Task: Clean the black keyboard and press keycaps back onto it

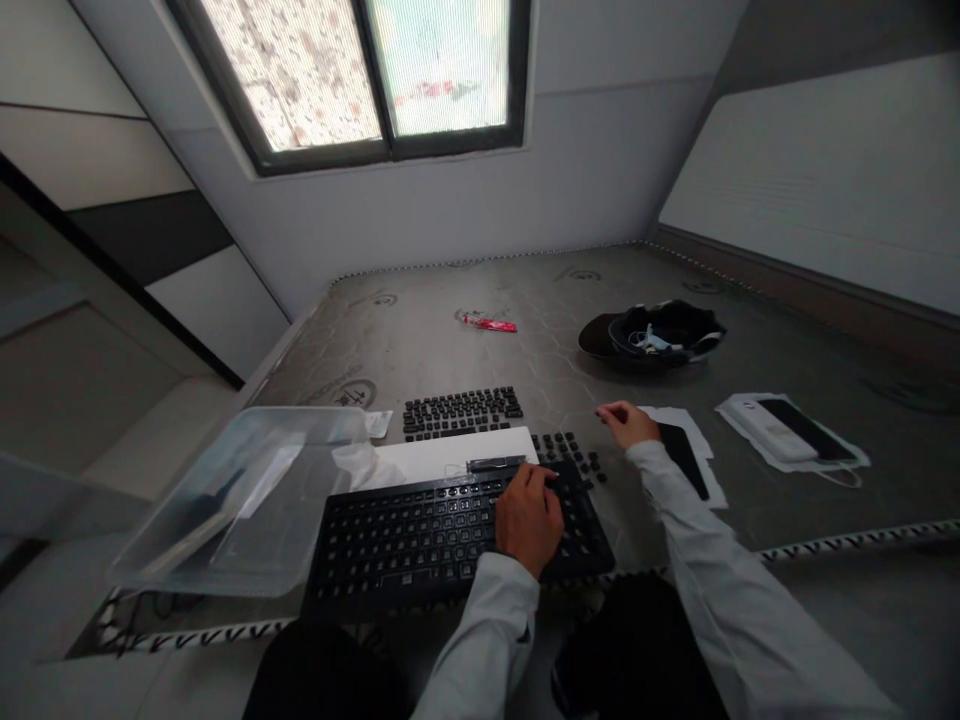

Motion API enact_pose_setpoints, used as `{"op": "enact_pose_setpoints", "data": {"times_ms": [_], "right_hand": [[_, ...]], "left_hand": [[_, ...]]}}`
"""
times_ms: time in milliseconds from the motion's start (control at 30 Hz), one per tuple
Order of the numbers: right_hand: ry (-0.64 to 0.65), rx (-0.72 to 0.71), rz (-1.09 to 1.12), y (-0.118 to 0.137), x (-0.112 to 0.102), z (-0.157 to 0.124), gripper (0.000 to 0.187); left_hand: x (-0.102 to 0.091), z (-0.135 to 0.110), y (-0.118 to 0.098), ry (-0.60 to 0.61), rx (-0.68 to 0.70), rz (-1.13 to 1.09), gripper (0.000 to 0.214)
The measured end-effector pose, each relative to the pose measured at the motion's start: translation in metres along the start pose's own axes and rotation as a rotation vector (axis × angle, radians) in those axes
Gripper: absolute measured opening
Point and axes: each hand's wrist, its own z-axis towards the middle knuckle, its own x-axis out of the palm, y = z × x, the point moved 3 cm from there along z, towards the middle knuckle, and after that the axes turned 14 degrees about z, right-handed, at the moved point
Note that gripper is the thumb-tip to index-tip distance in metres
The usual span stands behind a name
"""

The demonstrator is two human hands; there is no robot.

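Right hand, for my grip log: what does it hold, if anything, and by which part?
The right hand seems to pinch something small and dark; its identity and gripped part cannot be told.

Your left hand (529,518) hid some of the keyboard (416,535). Whether your right hand (628,425) pinched anything was too small to tell. The bottom edge cut off both your sleeves (487,630), the top edge the window (442,75).

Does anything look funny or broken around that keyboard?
Yes: the keyboard looks odd because its key spots seem bare. Black keycaps lie in rows beyond it, with more near its far right corner. No spill shows.
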Motion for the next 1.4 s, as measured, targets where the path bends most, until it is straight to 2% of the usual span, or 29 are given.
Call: {"op": "enact_pose_setpoints", "data": {"times_ms": [167,333,467,567,733,900,1133,1300,1400], "right_hand": [[0.008,-0.041,0.43,0.053,-0.011,-0.043,0.037],[0.079,-0.006,0.534,0.078,-0.006,-0.09,0.038],[0.129,-0.018,0.504,0.071,-0.01,-0.105,0.033],[0.119,-0.019,0.478,0.061,-0.018,-0.108,0.031],[0.132,0.035,0.506,0.051,-0.027,-0.117,0.034],[0.18,0.02,0.502,0.046,-0.029,-0.126,0.036],[0.426,-0.06,0.458,0.046,-0.016,-0.138,0.03],[0.469,-0.03,0.524,0.044,-0.002,-0.143,0.027],[0.488,-0.074,0.525,0.044,0.002,-0.142,0.026]], "left_hand": [[0.001,-0.001,0.0,-0.017,0.012,0.02,0.027],[0.001,-0.002,-0.002,-0.015,0.016,0.051,0.026],[0.001,-0.002,-0.003,-0.024,0.024,0.071,0.025],[0.001,-0.002,-0.004,-0.023,0.027,0.089,0.024],[0.001,-0.003,-0.004,-0.033,0.055,0.107,0.024],[0.002,-0.004,-0.005,-0.041,0.066,0.123,0.023],[0.004,-0.004,-0.005,-0.035,0.09,0.142,0.021],[0.006,-0.003,-0.003,-0.047,0.103,0.155,0.02],[0.008,-0.003,-0.003,-0.053,0.108,0.158,0.021]]}}
